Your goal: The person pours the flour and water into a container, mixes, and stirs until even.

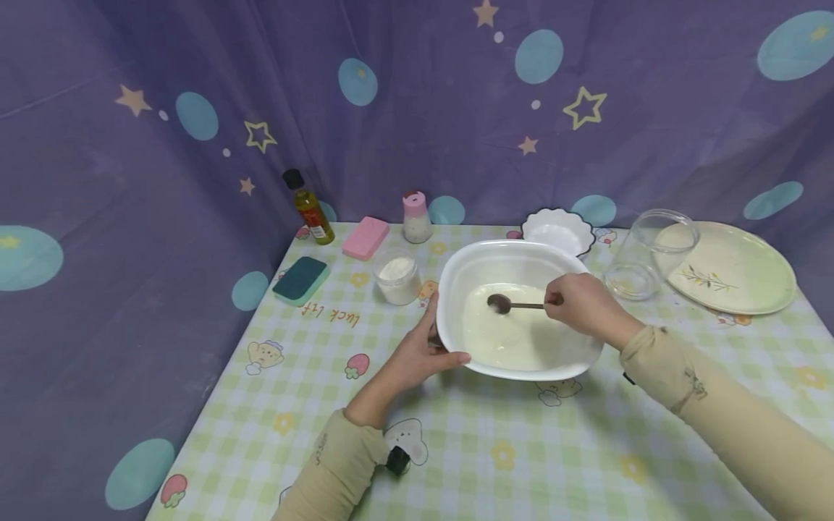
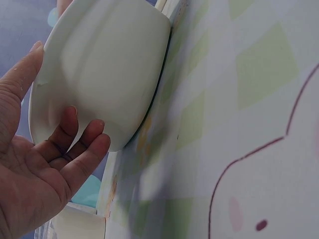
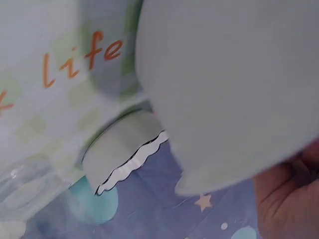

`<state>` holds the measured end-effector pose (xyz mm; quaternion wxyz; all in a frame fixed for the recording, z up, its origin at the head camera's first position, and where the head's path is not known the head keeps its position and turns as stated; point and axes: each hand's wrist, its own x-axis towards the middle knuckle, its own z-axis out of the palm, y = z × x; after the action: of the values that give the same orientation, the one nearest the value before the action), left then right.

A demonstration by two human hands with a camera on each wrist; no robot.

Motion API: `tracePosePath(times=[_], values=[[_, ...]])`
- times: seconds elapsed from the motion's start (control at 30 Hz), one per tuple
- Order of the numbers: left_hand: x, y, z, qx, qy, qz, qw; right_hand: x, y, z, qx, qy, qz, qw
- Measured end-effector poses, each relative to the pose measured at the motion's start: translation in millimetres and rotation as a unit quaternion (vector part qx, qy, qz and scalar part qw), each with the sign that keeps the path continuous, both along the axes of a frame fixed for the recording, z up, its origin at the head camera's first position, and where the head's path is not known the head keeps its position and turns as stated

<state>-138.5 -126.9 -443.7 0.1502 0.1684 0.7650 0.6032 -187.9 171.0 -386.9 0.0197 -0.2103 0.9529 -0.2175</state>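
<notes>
The stirring step looks to be in hand: the right hand (image 1: pixel 583 304) pinches a spoon (image 1: pixel 515 305) whose head sits in the milky liquid of the white bowl (image 1: pixel 515 253). The left hand (image 1: pixel 420 354) cups the bowl's near-left rim, thumb along the edge. Judging by this, the next move calls for keeping the bowl braced and the spoon low.

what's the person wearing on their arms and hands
Both arms are in long beige sleeves with small dark printed markings. The left hand and right hand are bare, with no gloves. A small black device sits at the left wrist.
</notes>
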Motion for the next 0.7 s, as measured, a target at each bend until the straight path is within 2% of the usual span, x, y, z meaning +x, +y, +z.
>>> tracePosePath(times=[0.2, 0.37, 0.5, 0.7], values=[[-0.4, 0.4, -0.4, -0.004, 0.001, 0.001, 1.0000, -4.0, 15.8, 3.2, 0.018, 0.016, -0.036, 0.999], [-1.8, 0.8, -0.7, -0.012, 0.000, 0.005, 0.9999, -4.4, 25.5, 11.3, 0.034, 0.019, -0.048, 0.998], [-2.2, 0.7, -1.4, -0.012, 0.000, 0.005, 0.9999, -3.8, 32.2, 17.6, 0.048, 0.006, -0.045, 0.998], [-2.6, 0.6, -1.4, -0.005, 0.005, 0.002, 1.0000, 0.2, 39.5, 27.8, 0.066, -0.041, -0.033, 0.996]])
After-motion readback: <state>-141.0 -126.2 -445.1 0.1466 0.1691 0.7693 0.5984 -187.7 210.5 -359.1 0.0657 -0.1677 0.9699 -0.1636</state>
